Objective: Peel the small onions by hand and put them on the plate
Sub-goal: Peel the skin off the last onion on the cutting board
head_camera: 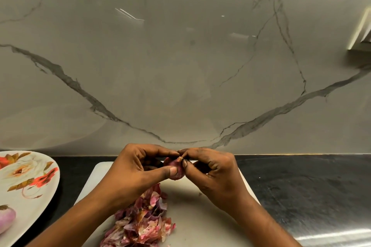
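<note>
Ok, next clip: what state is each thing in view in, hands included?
Small onion: held above the cutting board, reddish skin on, tip pinched.
Left hand: grips the small onion, thumb on its front.
Right hand: pinches the small onion's tip.
Peels: loose heap on the cutting board.
Cutting board: flat on the counter.
Plate: on the counter at left, holds one peeled onion.
Peeled onion: lies on the plate, cut off by the frame edge.
</note>
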Demonstrator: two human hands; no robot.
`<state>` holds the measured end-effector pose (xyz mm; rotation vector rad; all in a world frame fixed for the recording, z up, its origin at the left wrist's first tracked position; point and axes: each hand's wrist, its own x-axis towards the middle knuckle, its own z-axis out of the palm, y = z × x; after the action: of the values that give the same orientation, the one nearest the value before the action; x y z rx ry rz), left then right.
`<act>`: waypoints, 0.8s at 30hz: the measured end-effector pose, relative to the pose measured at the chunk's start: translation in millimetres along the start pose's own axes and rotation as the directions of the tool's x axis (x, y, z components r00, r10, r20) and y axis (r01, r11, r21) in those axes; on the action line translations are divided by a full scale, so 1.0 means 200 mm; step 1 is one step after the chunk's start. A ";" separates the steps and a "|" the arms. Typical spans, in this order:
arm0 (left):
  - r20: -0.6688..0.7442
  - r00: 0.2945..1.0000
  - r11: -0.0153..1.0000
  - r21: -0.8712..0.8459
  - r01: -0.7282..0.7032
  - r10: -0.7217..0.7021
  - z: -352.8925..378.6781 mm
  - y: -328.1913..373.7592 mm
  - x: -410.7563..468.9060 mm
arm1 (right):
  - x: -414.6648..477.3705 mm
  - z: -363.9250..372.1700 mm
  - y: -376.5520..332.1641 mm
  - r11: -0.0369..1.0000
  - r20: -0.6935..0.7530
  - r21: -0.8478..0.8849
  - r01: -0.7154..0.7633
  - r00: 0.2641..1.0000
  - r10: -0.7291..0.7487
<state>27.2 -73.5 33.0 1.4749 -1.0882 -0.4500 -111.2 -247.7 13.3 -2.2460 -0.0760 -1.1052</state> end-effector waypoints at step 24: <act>-0.003 1.000 1.000 0.030 0.007 -0.007 0.00 0.01 0.00 | -0.02 -0.01 0.01 0.996 -0.010 0.037 -0.084 0.996 0.084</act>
<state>27.0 -72.2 34.7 1.5054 -1.0916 -0.4384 -114.2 -249.0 9.7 -2.1898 0.0029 -1.0633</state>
